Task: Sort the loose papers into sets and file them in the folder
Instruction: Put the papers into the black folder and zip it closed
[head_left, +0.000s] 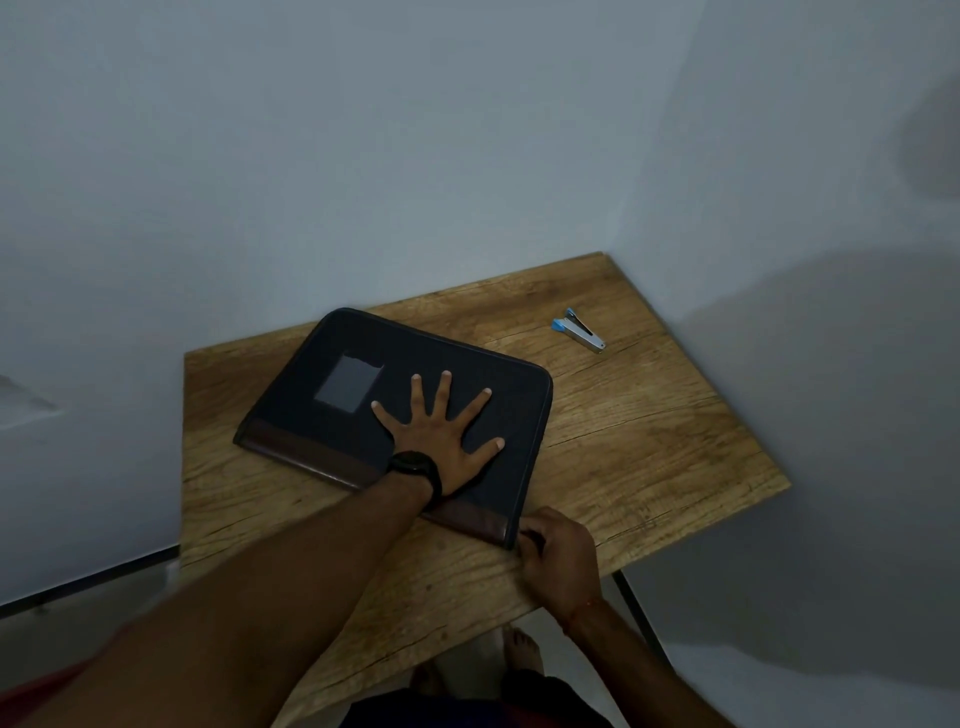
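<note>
So the dark zip folder is lying closed and flat on the wooden surface, turned at an angle, brown trim strip along the near edge. Left hand is flat on the cover, fingers spread wide (black watch on that wrist). Right hand is curled at the folder's near right corner, fingertips pinched on something at the edge, can't tell what exactly. A little blue and silver stapler sits well apart, toward the far right corner.
</note>
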